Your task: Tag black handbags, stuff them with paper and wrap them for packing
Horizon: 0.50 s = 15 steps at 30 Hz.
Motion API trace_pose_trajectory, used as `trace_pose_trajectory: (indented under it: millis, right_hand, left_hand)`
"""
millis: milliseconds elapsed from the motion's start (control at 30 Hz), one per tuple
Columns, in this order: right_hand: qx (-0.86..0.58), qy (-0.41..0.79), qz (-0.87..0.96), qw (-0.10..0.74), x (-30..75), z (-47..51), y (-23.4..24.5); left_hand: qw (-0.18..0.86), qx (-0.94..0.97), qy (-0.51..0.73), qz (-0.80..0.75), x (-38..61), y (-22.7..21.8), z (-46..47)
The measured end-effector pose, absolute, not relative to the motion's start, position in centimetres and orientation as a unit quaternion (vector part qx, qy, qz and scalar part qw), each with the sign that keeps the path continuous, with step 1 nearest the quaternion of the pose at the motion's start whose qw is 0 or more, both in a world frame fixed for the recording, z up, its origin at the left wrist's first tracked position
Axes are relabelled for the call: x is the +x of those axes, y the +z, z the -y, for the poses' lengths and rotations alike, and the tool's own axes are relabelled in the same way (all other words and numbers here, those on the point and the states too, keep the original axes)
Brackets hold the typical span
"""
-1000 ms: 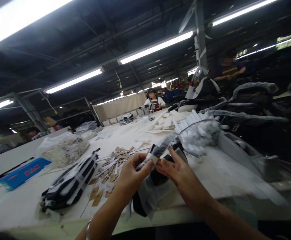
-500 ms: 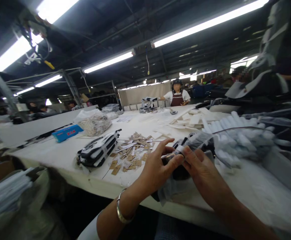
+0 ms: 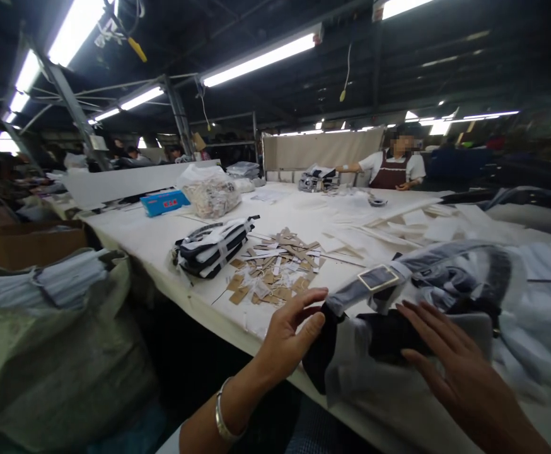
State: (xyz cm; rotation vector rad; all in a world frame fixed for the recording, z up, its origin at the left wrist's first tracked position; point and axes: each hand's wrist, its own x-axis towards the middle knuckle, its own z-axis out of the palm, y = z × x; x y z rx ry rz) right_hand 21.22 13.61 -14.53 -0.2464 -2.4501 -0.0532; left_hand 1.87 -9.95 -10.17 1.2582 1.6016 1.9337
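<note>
My left hand (image 3: 290, 333) is at the near edge of the white table (image 3: 162, 236), fingers stretched out and apart, its fingertips touching the left end of a dark item in a clear plastic bag (image 3: 412, 302). My right hand (image 3: 450, 362) lies flat with spread fingers on the same bagged item. A small framed label (image 3: 377, 277) shows on top of the bag. Just left of my left hand lies a scatter of brown and white paper tags (image 3: 275, 268).
A strapped bundle of black-and-white bagged items (image 3: 214, 244), a blue box (image 3: 164, 203) and a clear bag of tags (image 3: 212, 194) lie further left. A sack of white pieces (image 3: 48, 328) stands beside the table. A person in a brown apron (image 3: 393, 169) works at the far end.
Both hands have let go of the bag's taped end and now lie open on it. The view has swung left, bringing the sack and the table's edge into sight.
</note>
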Motion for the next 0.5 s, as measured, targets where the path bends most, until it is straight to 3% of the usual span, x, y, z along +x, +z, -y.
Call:
trace_pose_trajectory:
  millis: [267,500]
  right_hand:
    - [-0.077,0.003,0.924,0.374,22.1,-13.7,-14.6]
    - [-0.077,-0.020,0.919,0.387,22.2,-14.8,-14.6]
  left_hand:
    - [-0.020,0.348,0.519,-0.781,-10.0,-13.8,9.3]
    - [-0.012,0.376,0.303,-0.875,-19.7,-16.1,8.0]
